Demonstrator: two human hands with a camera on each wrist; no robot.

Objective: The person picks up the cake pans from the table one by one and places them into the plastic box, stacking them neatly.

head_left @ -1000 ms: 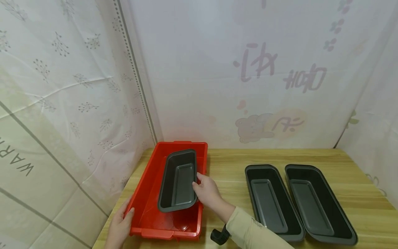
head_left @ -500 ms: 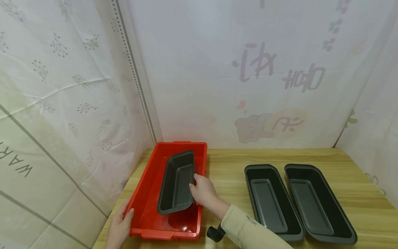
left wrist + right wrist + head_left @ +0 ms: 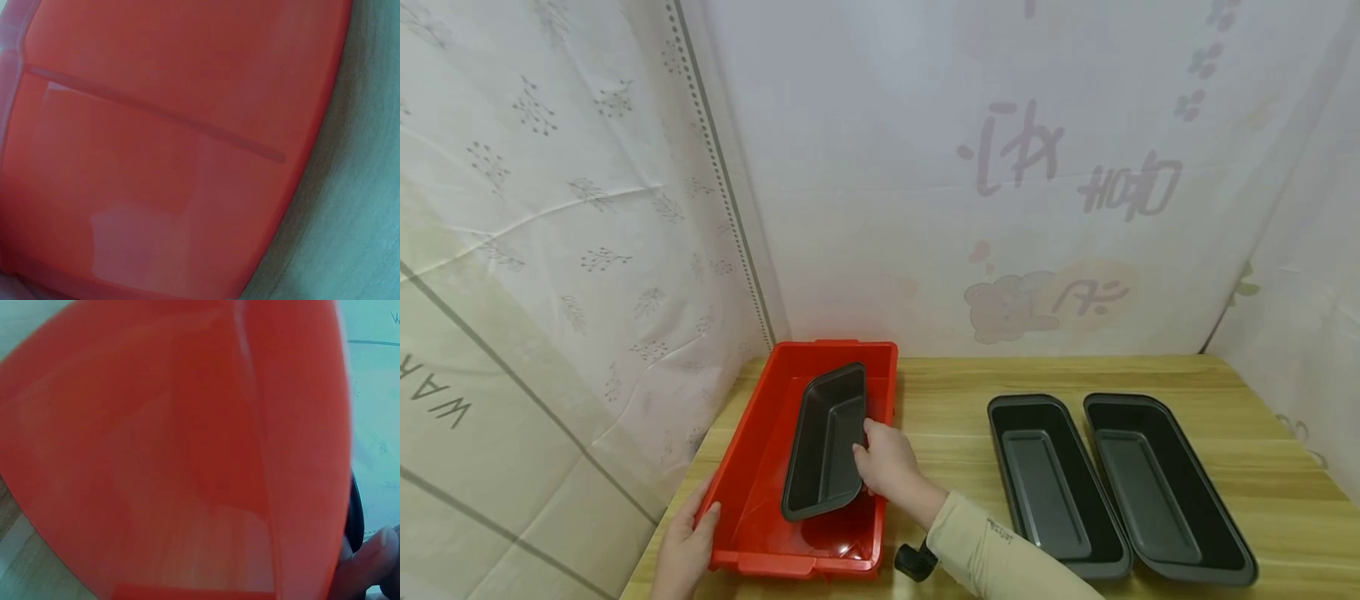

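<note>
In the head view, a dark grey loaf pan (image 3: 827, 446) is tilted inside or just over the red plastic tray (image 3: 752, 508), its right side higher. My right hand (image 3: 891, 462) pinches the pan's right rim, thumb on the inner side. The left hand (image 3: 685, 542) grips the tray's near left rim, with the thumb over the edge. Mostly the tray's outer wall (image 3: 162, 125) fills the left wrist view. In the right wrist view, fingers (image 3: 369, 562) hold the pan's dark edge (image 3: 355, 512) behind the red wall; the rest of the pan is hidden there.
Two more dark loaf pans, one nearer (image 3: 1052, 492) and one farther right (image 3: 1165, 492), lie side by side on the wooden table (image 3: 947, 400). Printed curtains (image 3: 880, 208) stand behind and at the sides. A black device (image 3: 916, 562) hangs at the right wrist.
The held pan has tilted more steeply, its lower left edge sinking a little, as my right hand shifted slightly left. The left hand keeps its grip on the tray.
</note>
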